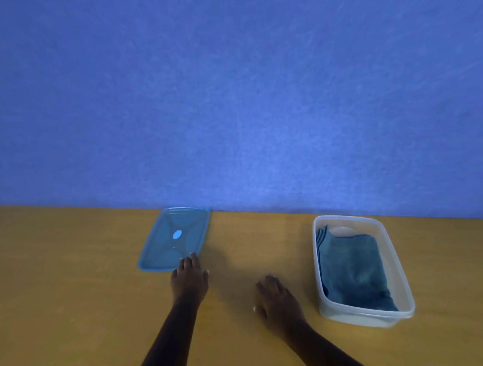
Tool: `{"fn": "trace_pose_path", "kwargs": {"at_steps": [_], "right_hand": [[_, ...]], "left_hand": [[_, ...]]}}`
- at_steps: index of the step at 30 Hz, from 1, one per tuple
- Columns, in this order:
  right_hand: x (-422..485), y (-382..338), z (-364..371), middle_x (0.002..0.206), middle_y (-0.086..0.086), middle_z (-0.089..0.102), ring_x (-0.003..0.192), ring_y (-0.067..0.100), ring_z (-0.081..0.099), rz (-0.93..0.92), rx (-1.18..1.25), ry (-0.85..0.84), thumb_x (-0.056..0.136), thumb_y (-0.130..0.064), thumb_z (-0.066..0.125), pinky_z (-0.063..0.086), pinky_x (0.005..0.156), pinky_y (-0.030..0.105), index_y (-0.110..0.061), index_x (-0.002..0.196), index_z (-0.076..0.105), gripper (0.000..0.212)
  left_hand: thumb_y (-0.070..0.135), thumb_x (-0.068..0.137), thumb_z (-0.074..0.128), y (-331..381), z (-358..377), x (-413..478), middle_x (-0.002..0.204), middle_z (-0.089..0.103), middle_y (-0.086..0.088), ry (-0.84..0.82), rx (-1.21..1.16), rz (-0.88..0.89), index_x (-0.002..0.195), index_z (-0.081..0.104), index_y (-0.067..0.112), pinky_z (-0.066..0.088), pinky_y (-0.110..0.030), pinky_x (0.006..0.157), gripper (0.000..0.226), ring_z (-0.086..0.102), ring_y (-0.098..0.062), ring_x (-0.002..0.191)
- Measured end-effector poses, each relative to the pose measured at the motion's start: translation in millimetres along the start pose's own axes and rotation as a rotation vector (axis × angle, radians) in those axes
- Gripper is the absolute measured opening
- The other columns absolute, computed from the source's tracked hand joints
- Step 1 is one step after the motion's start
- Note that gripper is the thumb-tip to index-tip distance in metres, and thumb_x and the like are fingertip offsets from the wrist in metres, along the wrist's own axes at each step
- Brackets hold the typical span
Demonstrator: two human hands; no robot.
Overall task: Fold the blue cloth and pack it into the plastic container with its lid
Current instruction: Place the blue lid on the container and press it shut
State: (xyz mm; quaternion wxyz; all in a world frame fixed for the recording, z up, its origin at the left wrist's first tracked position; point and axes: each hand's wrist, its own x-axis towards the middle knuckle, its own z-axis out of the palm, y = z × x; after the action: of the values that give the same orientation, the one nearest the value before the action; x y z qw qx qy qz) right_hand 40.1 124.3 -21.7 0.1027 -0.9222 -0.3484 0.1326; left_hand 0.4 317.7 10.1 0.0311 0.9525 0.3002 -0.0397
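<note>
The blue cloth (355, 272) lies folded inside the clear plastic container (400, 273), which stands on the wooden table at the right. A translucent blue lid (169, 244) lies flat near the wall at centre left, apart from the container. My left hand (189, 277) reaches forward with its fingertips at the lid's near right corner; whether they touch it is unclear. Between the lid and the container, my right hand (275, 300) hovers with relaxed fingers, holding nothing.
The wooden table (66, 290) runs up to a blue wall (225, 95) right behind the lid and the container.
</note>
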Motion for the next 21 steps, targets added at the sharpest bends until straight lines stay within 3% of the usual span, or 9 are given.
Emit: {"fn": "trace_pose_path", "kwargs": {"at_steps": [6,10,17,21], "right_hand": [[0,1,2,0.158,0.003,0.014,0.147,0.017,0.010,-0.008,0.034,0.028,0.095,-0.033,0.038,0.020,0.118,0.030,-0.016,0.144,0.026,0.053],[0,3,1,0.158,0.003,0.015,0.147,0.015,0.011,-0.003,0.040,0.024,0.095,-0.033,0.038,0.021,0.118,0.029,-0.017,0.144,0.027,0.053],[6,1,-13,0.155,0.004,0.025,0.144,0.015,0.022,0.054,0.219,0.011,0.097,-0.034,0.038,0.029,0.114,0.032,-0.015,0.144,0.030,0.051],[15,-2,-30,0.150,0.008,0.035,0.138,0.016,0.035,0.099,0.424,0.074,0.097,-0.030,0.042,0.029,0.111,0.024,-0.010,0.142,0.036,0.049]], "left_hand": [[0.019,0.098,0.036,0,1,1,0.133,0.049,-0.011,-0.006,0.003,-0.019,0.128,0.043,0.004,0.045,-0.032,0.098,0.034,0.054,-0.024,0.120],[0.002,0.095,0.033,3,0,-1,0.129,0.051,-0.015,0.036,-0.015,-0.018,0.121,0.051,0.000,0.050,-0.037,0.093,0.032,0.056,-0.027,0.115],[0.002,0.093,0.035,24,-30,2,0.129,0.050,-0.011,0.155,-0.079,-0.028,0.118,0.051,0.003,0.049,-0.036,0.090,0.030,0.054,-0.026,0.115],[0.006,0.090,0.046,40,-65,4,0.120,0.057,-0.018,0.277,-0.354,-0.056,0.109,0.060,0.000,0.046,-0.043,0.090,0.024,0.057,-0.034,0.111]]}}
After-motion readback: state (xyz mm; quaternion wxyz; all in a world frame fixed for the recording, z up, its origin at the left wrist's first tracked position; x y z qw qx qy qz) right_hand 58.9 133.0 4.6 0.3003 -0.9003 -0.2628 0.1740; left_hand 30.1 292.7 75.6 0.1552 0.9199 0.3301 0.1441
